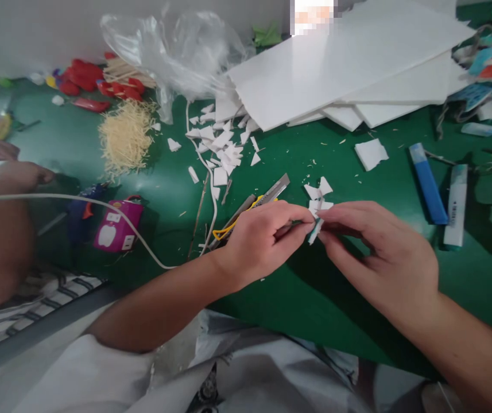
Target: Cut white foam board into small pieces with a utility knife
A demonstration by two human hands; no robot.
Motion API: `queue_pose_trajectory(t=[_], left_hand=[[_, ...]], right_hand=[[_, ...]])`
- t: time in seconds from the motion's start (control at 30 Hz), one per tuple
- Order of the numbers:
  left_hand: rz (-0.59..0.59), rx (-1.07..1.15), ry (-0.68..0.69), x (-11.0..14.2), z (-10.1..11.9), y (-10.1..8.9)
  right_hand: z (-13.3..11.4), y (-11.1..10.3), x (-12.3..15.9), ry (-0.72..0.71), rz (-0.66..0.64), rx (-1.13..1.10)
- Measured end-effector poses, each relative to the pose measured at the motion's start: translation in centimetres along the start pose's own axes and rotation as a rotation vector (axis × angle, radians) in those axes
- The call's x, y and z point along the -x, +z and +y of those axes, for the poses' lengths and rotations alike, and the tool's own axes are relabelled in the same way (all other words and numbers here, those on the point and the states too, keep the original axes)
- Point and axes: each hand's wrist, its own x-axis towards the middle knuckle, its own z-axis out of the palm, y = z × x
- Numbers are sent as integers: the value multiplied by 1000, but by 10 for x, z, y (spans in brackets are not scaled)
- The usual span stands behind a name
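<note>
My left hand [267, 238] and my right hand [386, 261] meet above the green table. Each pinches the near end of a small white foam piece [313, 234], which shows a teal streak; fingertips hide part of it. Just beyond the fingers are small white foam cutouts [320, 192], and I cannot tell whether they join the held piece. A utility knife [274, 189] with a broad metal blade and yellow parts lies by my left hand, partly covered by it. Farther off, a square white foam scrap [371, 154] rests on the table.
White foam sheets [314, 69] are stacked at the back, beside foam scraps [224, 152] and a clear plastic bag [185, 51]. Blue [429, 183] and white [456, 203] boxes lie right. A white cable [151, 252] crosses left, near a purple box [119, 226] and another person's arm [2, 229].
</note>
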Motion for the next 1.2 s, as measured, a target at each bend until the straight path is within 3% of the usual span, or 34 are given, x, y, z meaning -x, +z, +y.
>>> queue_pose_trajectory(t=[0.2, 0.47, 0.93, 1.2], left_hand=[[-4, 113, -128, -3, 2, 2], [-14, 148, -181, -4, 3, 1], [-63, 91, -144, -3, 3, 2], [-74, 55, -53, -3, 0, 2]], right_hand=[[-1, -1, 0, 18, 18, 47], [-5, -2, 1, 41, 19, 38], [-9, -2, 2, 42, 42, 67], [-5, -3, 4, -102, 34, 203]])
